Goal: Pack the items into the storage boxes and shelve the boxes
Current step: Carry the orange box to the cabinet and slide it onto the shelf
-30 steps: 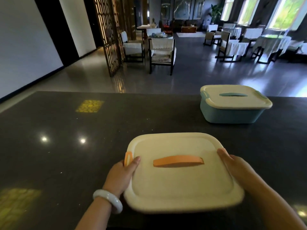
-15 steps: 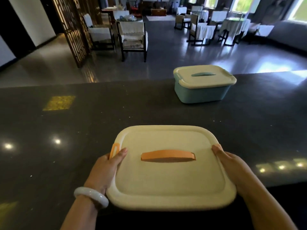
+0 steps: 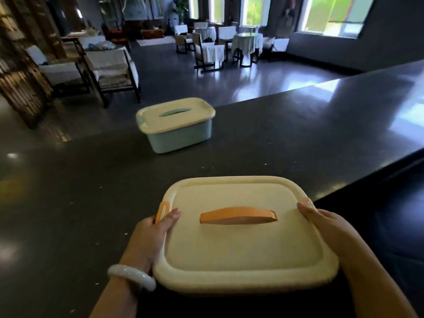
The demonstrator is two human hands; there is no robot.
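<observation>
Both forearms reach forward: left hand point(image 3: 150, 235) and right hand point(image 3: 321, 222) clasp opposite sides of the cream-lidded, orange-handled plastic storage box point(image 3: 243, 246), thumbs on top.

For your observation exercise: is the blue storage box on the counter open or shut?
Shut. The blue storage box has its cream lid sitting flat over the rim, with the blue handle lying flat on top.

both hands point(image 3: 149, 235) point(image 3: 325, 226) forward, fingers curled, thumbs up
</observation>
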